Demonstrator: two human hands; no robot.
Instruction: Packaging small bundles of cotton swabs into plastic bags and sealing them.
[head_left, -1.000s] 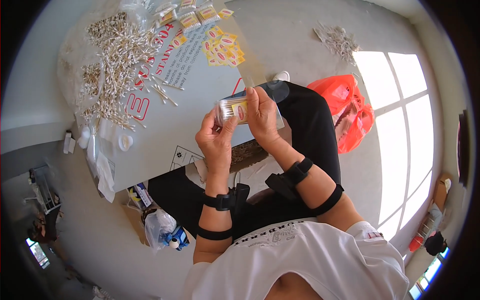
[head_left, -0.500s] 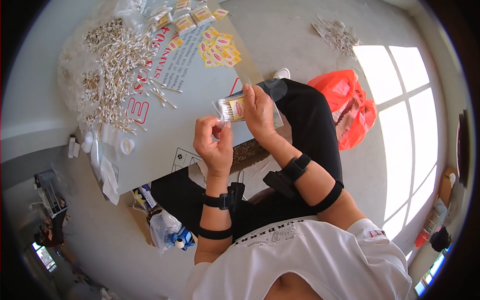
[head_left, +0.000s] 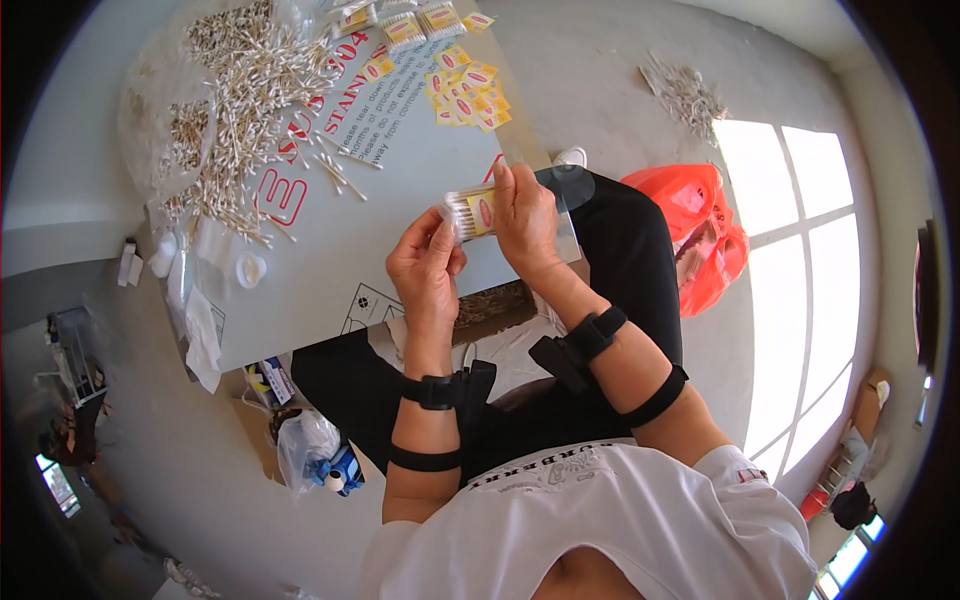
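Note:
A small clear packet of cotton swabs (head_left: 466, 217) with a yellow label card is held between my two hands, above the near right part of the table (head_left: 395, 215). My left hand (head_left: 428, 262) pinches its left end, where the white swab tips show, with thumb and fingers. At its right end my right hand (head_left: 527, 222) grips it, thumb on top; the fingers beneath are partly hidden. Left of my hands lies a large heap of loose cotton swabs (head_left: 262, 105), partly in a clear plastic bag (head_left: 140, 130). Yellow label cards (head_left: 468, 100) are spread beyond my hands.
Several filled swab packets (head_left: 420, 27) lie at the table's far edge. A small white round container (head_left: 250, 270) stands near the left edge. Under the table is an open carton (head_left: 492, 312). A red plastic bag (head_left: 712, 255) and a pale pile (head_left: 684, 88) are on the floor.
My left hand has turned, and its fingers have closed further round the packet's left end. My right hand keeps its grip. The table and the things on it sit slightly shifted in view.

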